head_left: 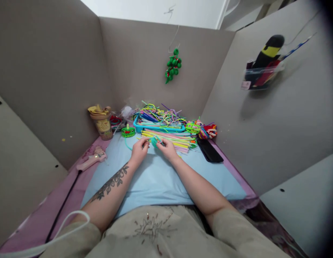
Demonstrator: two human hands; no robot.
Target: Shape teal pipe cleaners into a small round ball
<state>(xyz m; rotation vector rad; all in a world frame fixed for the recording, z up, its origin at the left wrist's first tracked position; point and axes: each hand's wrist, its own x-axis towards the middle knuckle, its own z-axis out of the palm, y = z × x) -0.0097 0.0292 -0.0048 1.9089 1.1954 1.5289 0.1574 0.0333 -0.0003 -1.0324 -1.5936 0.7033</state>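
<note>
Head view, looking down: nearest me are my own forearms, running forward over a pale blue mat [155,179] to where both hands meet. My left hand [139,150] and right hand [168,148] sit close together, nearly touching, with a small teal coil [155,142] pinched between them. The left fingers are curled in at the coil's left edge; the right hand's fingers close narrowly on its right side, and a short teal tail seems to cross toward the right thumb, though it is too small for me to be sure. Both hands are about equally near the coil, since it lies directly between the fingertips. I cannot tell which hand carries its weight.

Out to the left of my left forearm lies a pink glue gun [92,160], well apart, its dark cord trailing back toward me. Just beyond my fingertips a bundle of pastel pipe cleaners [169,138] lies flat, long axis running left to right across my reach, closer to the right hand. To the right of that hand rests a black phone [209,150]. Beyond the left hand sits a small green figure [128,132], and farther left a lidded cup [102,122]. Behind the bundle a blue tray [158,127] holds tangled stems. Farthest off, a green ornament [172,67] hangs on the back panel.
</note>
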